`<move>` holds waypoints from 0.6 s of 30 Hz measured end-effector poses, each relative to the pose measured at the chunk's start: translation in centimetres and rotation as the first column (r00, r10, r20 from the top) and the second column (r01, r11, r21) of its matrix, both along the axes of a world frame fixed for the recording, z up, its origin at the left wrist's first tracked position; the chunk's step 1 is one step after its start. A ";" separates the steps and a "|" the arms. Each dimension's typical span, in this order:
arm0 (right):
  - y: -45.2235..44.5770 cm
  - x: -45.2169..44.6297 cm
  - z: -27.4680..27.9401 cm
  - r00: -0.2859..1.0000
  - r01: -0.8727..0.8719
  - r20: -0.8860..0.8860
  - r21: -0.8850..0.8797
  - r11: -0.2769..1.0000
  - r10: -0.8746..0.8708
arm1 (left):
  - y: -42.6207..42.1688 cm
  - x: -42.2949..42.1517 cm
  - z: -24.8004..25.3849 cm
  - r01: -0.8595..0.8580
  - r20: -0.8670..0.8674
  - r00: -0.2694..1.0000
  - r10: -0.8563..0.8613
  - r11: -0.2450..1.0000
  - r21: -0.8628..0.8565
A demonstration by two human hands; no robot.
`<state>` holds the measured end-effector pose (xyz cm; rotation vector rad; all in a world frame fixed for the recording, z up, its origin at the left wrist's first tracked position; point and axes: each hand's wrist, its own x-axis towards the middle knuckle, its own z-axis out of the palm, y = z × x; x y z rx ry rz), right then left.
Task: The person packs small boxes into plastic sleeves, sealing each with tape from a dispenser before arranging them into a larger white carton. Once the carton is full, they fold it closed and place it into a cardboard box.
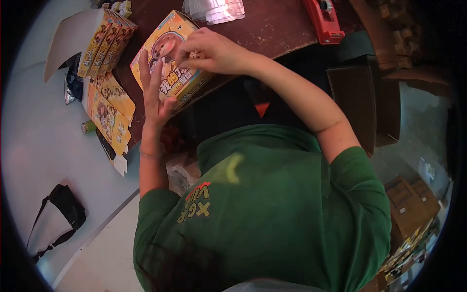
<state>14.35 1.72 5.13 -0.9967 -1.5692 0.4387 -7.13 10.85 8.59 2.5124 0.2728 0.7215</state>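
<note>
A yellow printed cardboard box (168, 44) with a cartoon animal face and Chinese lettering lies near the edge of the dark red table (272, 29). My left hand (156, 97) is at the box's left side, its fingers stretched and spread, with nothing gripped. Over the box's upper right part, my right hand (206, 52) has its fingers curled together in a pinch. Whatever those fingertips hold, if anything, is too small and partly hidden to name.
Several similar yellow boxes (104, 44) stand at the upper left, above flattened yellow cartons (109, 114). Clear plastic pieces (214, 9) and a red tape dispenser (325, 22) sit along the far side. An open brown carton (352, 104) stands at right; a black bag (67, 207) lies lower left.
</note>
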 end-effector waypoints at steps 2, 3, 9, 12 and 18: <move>1.4 -0.3 -0.6 0.992 -0.100 -0.094 -0.172 0.980 0.085 | 1.3 -0.9 -0.6 0.007 -0.077 0.997 -0.008 1.000 -0.022; 1.5 -0.5 -0.7 0.993 -0.086 -0.104 -0.224 0.971 0.064 | 1.8 -1.1 -1.1 0.010 -0.111 0.994 -0.013 0.999 -0.033; 2.4 -2.0 -3.4 0.966 0.010 -0.256 -0.137 0.991 -0.045 | 2.4 -1.5 -2.5 0.064 -0.147 0.988 -0.056 0.997 0.046; 0.2 -2.3 -2.6 0.974 0.138 -0.171 -0.090 0.986 -0.152 | 2.1 -1.5 -2.9 0.096 -0.100 0.991 -0.088 0.992 0.078; -7.3 -1.8 -1.8 0.968 0.250 0.020 -0.075 0.965 -0.249 | -2.5 0.1 -2.9 0.216 -0.077 0.974 -0.213 0.976 0.034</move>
